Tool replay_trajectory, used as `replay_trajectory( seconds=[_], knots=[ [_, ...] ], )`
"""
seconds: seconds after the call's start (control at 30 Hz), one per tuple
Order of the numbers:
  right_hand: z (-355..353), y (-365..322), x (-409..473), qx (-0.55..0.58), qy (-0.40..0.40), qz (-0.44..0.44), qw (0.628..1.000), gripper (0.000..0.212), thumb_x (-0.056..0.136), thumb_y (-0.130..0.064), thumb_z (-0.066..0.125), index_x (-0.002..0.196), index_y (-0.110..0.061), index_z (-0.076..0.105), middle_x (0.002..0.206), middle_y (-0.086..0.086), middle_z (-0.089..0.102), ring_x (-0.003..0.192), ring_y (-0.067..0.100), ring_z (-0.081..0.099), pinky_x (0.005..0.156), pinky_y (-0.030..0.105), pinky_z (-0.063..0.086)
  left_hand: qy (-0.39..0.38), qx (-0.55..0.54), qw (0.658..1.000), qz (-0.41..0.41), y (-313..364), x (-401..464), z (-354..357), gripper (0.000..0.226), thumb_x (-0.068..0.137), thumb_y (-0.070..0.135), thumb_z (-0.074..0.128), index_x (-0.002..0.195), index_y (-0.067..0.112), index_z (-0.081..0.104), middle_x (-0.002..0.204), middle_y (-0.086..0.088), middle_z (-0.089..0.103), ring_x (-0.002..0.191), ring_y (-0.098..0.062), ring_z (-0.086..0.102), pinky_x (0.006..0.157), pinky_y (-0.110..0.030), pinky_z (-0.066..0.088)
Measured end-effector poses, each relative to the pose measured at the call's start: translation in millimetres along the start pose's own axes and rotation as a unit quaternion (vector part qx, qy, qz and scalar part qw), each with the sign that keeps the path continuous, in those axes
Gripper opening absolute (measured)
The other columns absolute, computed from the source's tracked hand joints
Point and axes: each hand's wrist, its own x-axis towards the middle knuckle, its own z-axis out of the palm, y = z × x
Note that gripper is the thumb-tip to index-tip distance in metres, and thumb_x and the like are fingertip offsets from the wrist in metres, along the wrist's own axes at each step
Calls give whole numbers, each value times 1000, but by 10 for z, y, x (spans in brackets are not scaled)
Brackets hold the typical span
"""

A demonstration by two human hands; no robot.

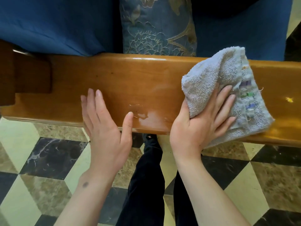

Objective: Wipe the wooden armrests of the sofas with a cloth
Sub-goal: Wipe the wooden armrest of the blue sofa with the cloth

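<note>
Left hand (104, 128) flat, fingers straight, rested on wooden armrest (130, 82). Cloth (216, 88) pressed onto armrest by right hand (200, 126), fingers spread. Risk: bunched cloth slips off near edge; wet patch (143, 115) missed.

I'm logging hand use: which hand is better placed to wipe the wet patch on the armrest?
Right hand: it already presses the cloth on the armrest, beside the patch. The left hand is bare.

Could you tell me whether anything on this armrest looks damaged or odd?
Yes: a small pale chip mars the glossy brown wooden armrest, right of the frayed grey terry cloth under the right hand. A streaky patch also shows near the front edge.
</note>
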Motion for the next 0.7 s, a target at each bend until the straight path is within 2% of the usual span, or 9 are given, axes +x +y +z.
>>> replay_trajectory(
  seconds=[0.1,0.23,0.3,0.37,0.43,0.5,0.53,0.6,0.7],
  knots=[
    [-14,19,-52,-36,-58,-118,991,73,96,-45,50,162,-19,32,173,3,25,161,23,15,129,53,2,-30,15,999,19,-13,48,-12,80,101,53,43,162,13,9,172,-8,3,159,-26,-7,127,-52,3],
    [-133,134,79,-25,-184,-325,927,68,89,-43,56,152,-19,52,163,2,44,156,23,32,129,52,13,-58,44,995,71,0,88,-17,67,107,35,42,161,11,12,173,-9,3,159,-25,-7,126,-47,1],
    [-236,232,293,-10,-254,-412,875,64,86,-34,60,148,-19,58,159,0,50,154,21,36,128,52,17,-60,-4,995,81,34,84,-33,68,105,13,47,162,9,10,172,-11,10,159,-24,0,128,-44,4],
    [-355,354,578,-13,-338,-506,794,61,84,-29,59,144,-21,62,155,-3,53,154,19,37,129,50,16,-47,-79,993,73,83,58,-57,76,99,-6,49,161,13,11,168,-14,20,158,-27,13,128,-49,13],
    [-507,499,866,-39,-411,-576,705,62,82,-22,65,144,-25,62,156,-8,53,155,15,34,131,45,12,-38,-113,989,83,173,18,-57,81,94,-15,47,160,19,14,165,-11,25,155,-27,21,125,-55,21],
    [-627,666,1085,-70,-432,-614,657,64,83,-21,71,146,-26,60,159,-8,49,156,13,31,131,46,11,-39,-102,987,114,303,-5,-9,79,95,-15,47,159,20,19,163,-6,29,154,-26,24,122,-57,25],
    [-672,762,1160,-75,-419,-623,656,62,86,-23,72,146,-24,59,159,-6,49,156,16,33,131,48,14,-42,-90,986,133,371,-20,24,76,95,-11,49,159,19,21,161,-5,32,154,-27,26,122,-57,26],
    [-803,988,1284,-61,-347,-606,713,54,92,-28,67,145,-18,60,157,2,51,152,24,40,128,54,23,-42,-66,985,151,560,-73,132,72,96,0,55,158,16,23,160,-5,35,153,-30,27,122,-56,26],
    [-864,1197,1315,-32,-181,-421,888,52,101,-39,52,147,-15,56,157,7,51,152,26,40,128,55,20,-25,-30,995,96,765,-132,244,72,94,14,63,157,15,26,157,-10,37,149,-35,29,119,-59,26]
  ],
)
